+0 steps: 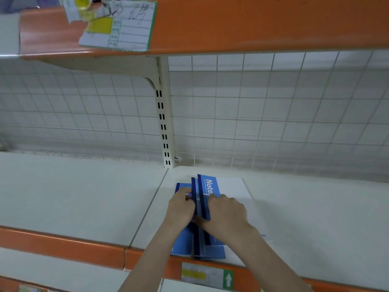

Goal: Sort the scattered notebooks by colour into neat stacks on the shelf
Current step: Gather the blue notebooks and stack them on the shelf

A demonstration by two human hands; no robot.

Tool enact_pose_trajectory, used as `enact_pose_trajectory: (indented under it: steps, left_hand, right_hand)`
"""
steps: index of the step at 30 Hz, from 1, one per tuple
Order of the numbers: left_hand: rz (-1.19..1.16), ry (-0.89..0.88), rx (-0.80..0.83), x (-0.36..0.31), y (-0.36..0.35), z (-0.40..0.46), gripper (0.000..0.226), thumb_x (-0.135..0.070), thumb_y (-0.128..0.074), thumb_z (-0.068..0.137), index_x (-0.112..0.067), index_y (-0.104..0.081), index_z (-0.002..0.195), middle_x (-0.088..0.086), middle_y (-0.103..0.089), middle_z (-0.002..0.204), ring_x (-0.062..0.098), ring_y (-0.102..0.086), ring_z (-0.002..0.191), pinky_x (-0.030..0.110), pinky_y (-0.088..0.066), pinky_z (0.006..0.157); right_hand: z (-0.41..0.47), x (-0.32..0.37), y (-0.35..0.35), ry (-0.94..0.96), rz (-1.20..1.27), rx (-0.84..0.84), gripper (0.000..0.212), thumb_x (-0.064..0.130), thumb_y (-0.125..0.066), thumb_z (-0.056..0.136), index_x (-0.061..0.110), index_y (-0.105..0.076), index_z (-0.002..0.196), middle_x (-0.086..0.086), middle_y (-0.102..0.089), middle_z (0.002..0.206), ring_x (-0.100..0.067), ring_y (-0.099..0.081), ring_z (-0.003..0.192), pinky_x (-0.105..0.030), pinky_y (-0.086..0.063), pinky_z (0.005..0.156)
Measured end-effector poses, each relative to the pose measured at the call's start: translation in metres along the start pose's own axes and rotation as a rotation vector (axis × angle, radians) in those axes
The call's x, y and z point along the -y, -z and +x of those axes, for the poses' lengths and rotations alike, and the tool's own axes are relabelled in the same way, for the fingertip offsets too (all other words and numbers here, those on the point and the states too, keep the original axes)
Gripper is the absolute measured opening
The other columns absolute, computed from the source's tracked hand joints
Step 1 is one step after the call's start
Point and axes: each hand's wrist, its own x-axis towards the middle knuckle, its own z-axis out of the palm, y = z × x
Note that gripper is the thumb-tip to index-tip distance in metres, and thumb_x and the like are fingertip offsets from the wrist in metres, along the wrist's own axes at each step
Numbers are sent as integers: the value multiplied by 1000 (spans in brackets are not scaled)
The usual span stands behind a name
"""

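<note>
Several blue notebooks (207,187) with dark blue spines lie fanned out and overlapping on the white shelf (84,197), near its front edge. The top one shows white "Note" lettering. My left hand (182,207) grips the left notebooks with its fingers curled over their edges. My right hand (226,211) lies on the right notebooks, thumb and fingers pinching the top one's spine. Under them a white notebook or sheet (233,187) sticks out to the right.
An orange shelf lip (63,245) with a price label (207,276) runs along the front. A slotted white upright (164,127) and wire-grid back panel (273,112) stand behind. An upper orange shelf (252,24) with a paper tag (126,28) overhangs.
</note>
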Motion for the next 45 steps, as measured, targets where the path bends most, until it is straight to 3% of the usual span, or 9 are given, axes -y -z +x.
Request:
enact_pose_trajectory:
  steps: [8, 11, 15, 20, 27, 31, 34, 37, 45]
  left_hand:
    - [-187, -27, 100, -3, -5, 4, 44, 8, -32, 90, -11, -58, 120, 10, -68, 101, 20, -65, 90, 27, -52, 82]
    - [96, -168, -1, 3, -5, 4, 42, 7, -39, 89, -9, -61, 121, 3, -64, 114, 13, -58, 99, 2, -42, 76]
    - [327, -174, -61, 15, 0, 7, 39, 1, -38, 94, -7, -53, 130, 9, -60, 124, 18, -58, 105, 15, -43, 81]
    - [-175, 2, 8, 5, 5, 7, 39, 2, -32, 95, -10, -57, 123, 10, -61, 122, 27, -61, 99, 29, -49, 79]
    - [-420, -15, 88, -10, 8, 7, 32, 2, -32, 99, -6, -54, 121, 7, -65, 106, 18, -65, 80, 21, -55, 63]
    - [-129, -132, 21, 5, 11, 8, 40, 6, -31, 96, -9, -55, 124, 9, -62, 115, 11, -61, 85, 18, -50, 72]
    - [94, -229, -64, 17, 14, 5, 40, 5, -37, 94, -14, -60, 120, 3, -58, 113, -3, -55, 66, 4, -43, 56]
    - [356, -239, -135, 26, 16, 8, 37, 3, -45, 90, -9, -58, 123, 12, -55, 120, 20, -58, 93, 20, -52, 79]
    - [189, -192, -124, 22, 16, 8, 42, 13, -49, 85, -6, -58, 121, 4, -60, 113, 3, -57, 76, 6, -47, 59]
  right_hand:
    - [4, -4, 8, -81, 161, 0, 55, 44, -42, 89, 11, -37, 133, -4, -62, 100, -26, -59, 91, -29, -36, 63]
    - [6, -9, 13, -60, 242, -9, 58, 30, -36, 97, 13, -13, 147, -7, -61, 93, -25, -57, 80, -29, -38, 62]
    - [3, -12, 21, 20, 246, 34, 54, 15, -38, 97, 19, -17, 147, -5, -56, 79, -19, -49, 67, -29, -39, 58]
    - [-5, 5, 18, 78, 94, 105, 30, 21, -41, 96, 9, -43, 123, -15, -59, 112, -32, -57, 96, -30, -35, 63]
    - [5, 7, 17, 33, 202, 107, 43, 30, -47, 87, 14, -40, 126, -6, -61, 103, -26, -58, 92, -31, -44, 68]
    - [9, -6, 20, 31, 409, 152, 65, 21, -37, 92, 34, -8, 149, 2, -48, 71, -13, -46, 64, -22, -36, 56]
    - [10, -13, 24, 61, 436, 168, 60, 19, -33, 93, 41, -14, 146, 6, -42, 62, -10, -42, 58, -21, -32, 52]
    - [9, -14, 24, 76, 419, 180, 46, 21, -30, 96, 32, -29, 141, 4, -50, 67, -9, -46, 65, -21, -35, 58]
    - [3, -8, 26, 103, 331, 162, 39, 23, -28, 100, 19, -35, 138, -2, -56, 81, -21, -51, 78, -32, -40, 70]
